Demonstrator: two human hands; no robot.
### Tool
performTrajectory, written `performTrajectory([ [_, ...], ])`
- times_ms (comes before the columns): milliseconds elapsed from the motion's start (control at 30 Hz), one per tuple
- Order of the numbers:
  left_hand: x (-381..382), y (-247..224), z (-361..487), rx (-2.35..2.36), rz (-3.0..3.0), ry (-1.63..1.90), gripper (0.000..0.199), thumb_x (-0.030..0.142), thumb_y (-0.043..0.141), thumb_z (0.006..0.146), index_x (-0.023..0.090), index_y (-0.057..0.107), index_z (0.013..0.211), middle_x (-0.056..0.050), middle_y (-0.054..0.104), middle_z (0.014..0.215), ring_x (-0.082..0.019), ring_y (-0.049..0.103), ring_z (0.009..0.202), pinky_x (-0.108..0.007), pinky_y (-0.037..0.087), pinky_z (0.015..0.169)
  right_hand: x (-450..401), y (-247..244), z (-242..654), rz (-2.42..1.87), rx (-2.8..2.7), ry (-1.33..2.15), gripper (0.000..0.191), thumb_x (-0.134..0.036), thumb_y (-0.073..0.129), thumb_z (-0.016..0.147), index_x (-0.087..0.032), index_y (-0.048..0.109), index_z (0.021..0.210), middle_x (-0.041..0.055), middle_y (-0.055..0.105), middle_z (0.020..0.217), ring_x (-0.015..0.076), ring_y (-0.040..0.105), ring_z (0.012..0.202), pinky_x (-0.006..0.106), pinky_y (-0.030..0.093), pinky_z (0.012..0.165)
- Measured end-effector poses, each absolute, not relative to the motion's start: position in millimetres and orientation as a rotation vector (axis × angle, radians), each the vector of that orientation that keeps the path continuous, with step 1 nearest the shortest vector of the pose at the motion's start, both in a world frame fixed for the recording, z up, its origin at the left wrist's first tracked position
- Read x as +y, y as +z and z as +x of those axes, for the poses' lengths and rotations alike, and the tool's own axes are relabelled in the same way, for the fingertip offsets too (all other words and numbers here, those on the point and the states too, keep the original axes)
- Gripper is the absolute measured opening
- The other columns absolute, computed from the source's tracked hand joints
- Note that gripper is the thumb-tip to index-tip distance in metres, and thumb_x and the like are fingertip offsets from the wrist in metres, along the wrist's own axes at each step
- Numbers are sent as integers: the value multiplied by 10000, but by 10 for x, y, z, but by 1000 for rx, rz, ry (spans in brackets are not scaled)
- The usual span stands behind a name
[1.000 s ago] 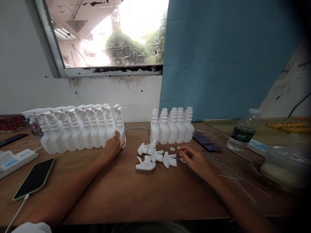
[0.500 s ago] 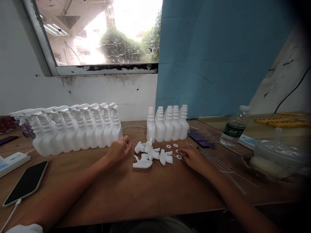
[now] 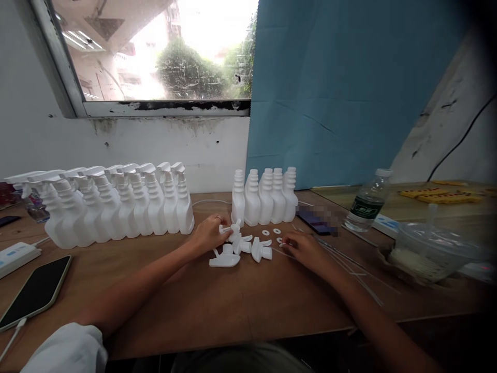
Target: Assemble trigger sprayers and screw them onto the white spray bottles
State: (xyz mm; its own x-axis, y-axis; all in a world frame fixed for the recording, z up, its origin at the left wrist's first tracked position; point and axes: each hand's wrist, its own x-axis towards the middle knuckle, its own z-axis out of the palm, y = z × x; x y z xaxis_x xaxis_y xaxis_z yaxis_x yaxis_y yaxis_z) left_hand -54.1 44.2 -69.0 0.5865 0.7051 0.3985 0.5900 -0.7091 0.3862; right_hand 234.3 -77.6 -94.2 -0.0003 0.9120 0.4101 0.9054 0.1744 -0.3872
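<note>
My left hand is closed on a white spray head at the left of a small pile of spray heads. My right hand has its thumb and fingers pinched together beside the small white ring washers; whatever is between the fingertips is too small to make out. Several open-necked white bottles stand in a row behind the pile. At the left, a longer row of white bottles has spray heads on top.
Thin clear tubes lie right of my right hand, near a dark phone. Further right are a water bottle and a lidded plastic bowl. A charging phone and a power strip lie at the left.
My left hand has moved right onto the spray heads and taken hold of one. My right hand's fingers have closed at the washers, and fewer washers show. The view has shifted slightly.
</note>
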Motion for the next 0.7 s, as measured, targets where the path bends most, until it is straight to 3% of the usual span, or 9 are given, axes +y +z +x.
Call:
performTrajectory([
  [167, 478, -715, -491, 1050, 2570, 799, 424, 504, 705, 751, 154, 651, 982, -109, 666, 1048, -303, 627, 1004, -369, 504, 806, -786, -942, 2281, -1660, -1851, 20, 151, -281, 548, 798, -209, 635, 698, 61, 691, 738, 222, 606, 689, 340, 462, 674],
  [367, 430, -691, -430, 922, 2519, 886, 259, 382, 650, 827, 168, 672, 972, -84, 671, 1043, -247, 642, 973, -330, 502, 835, -831, -864, 2216, -1577, -1784, -41, 187, -297, 537, 833, -198, 680, 765, 84, 699, 777, 228, 607, 646, 366, 466, 651],
  [567, -44, -589, -603, 702, 2465, 913, 289, 308, 652, 809, 193, 636, 1074, -40, 686, 1007, -189, 642, 885, -300, 514, 818, -1022, -651, 1947, -1389, -1736, -114, 181, -292, 514, 927, -230, 684, 933, 87, 683, 970, 246, 643, 897, 377, 487, 814],
  [700, -411, -734, -739, 604, 2318, 850, 287, 266, 700, 761, 204, 642, 1035, -44, 702, 1002, -214, 658, 876, -346, 537, 808, -1208, -550, 1648, -1168, -1813, -116, 144, -188, 557, 919, -250, 679, 965, 68, 670, 980, 221, 641, 907, 364, 490, 826],
])
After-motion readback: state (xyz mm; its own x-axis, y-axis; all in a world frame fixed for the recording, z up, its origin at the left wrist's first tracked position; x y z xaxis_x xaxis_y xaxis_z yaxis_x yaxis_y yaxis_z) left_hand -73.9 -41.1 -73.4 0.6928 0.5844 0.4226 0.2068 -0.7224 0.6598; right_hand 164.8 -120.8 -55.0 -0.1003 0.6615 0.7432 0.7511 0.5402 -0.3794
